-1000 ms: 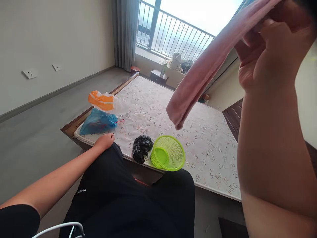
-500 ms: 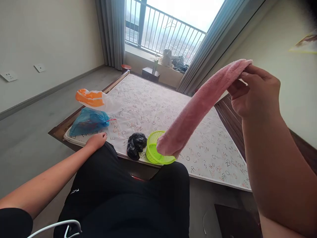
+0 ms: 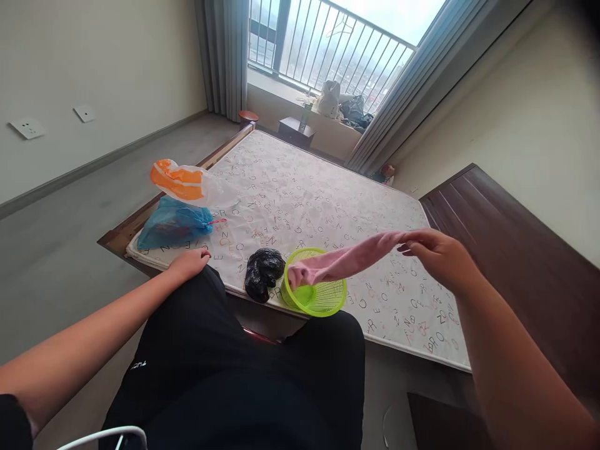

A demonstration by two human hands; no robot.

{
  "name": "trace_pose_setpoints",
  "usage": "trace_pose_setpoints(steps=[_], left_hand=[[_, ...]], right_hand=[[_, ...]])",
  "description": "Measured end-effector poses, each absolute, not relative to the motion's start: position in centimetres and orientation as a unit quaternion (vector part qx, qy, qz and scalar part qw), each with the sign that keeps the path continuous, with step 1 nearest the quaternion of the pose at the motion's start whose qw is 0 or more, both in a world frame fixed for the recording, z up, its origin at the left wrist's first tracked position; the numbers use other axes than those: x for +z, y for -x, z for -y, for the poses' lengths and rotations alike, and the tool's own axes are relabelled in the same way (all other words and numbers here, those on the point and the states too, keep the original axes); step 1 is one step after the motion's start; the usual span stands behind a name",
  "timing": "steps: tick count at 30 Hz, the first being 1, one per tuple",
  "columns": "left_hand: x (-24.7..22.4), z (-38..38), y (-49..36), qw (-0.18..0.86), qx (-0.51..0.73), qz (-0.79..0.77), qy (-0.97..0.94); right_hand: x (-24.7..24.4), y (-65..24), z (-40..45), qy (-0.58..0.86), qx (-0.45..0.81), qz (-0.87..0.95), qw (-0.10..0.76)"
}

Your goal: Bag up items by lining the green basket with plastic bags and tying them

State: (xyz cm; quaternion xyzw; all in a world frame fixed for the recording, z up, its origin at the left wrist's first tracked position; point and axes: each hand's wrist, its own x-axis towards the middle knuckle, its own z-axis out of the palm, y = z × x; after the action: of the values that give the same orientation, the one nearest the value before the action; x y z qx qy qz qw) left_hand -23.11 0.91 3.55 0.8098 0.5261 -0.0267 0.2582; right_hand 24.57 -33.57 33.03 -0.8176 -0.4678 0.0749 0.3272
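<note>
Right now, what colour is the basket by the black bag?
The basket is bright lime green, clearest in the head view.

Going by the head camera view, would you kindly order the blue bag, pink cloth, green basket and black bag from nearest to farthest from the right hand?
1. Pink cloth: held in the right hand.
2. Green basket: left of the hand, under the cloth's far end.
3. Black bag: just left of the basket.
4. Blue bag: farthest left, near the mattress corner.
</note>
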Motion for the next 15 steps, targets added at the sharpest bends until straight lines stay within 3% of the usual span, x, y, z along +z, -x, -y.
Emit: trace_pose_setpoints(steps=[4,8,11,15], left_hand=[[5.0,1.8,18.7,0.344,0.020,-0.467,-0.814],[5.6,7.2,10.6,0.504,0.050,-0.414,-0.756],[4.5,10.9,5.2,0.592,0.072,-0.436,-0.674],[2.3,14.8,1.4,0.684,0.065,-0.470,-0.554]], right_hand=[[27.7,-22.8,32.1,0.796,0.211,0.523,0.221],[18.5,-20.5,28.4,0.720,0.387,0.558,0.142],[11.5,-18.8,25.6,0.710,0.341,0.614,-0.054],[5.0,-16.6,23.7,0.684,0.325,0.641,-0.125]])
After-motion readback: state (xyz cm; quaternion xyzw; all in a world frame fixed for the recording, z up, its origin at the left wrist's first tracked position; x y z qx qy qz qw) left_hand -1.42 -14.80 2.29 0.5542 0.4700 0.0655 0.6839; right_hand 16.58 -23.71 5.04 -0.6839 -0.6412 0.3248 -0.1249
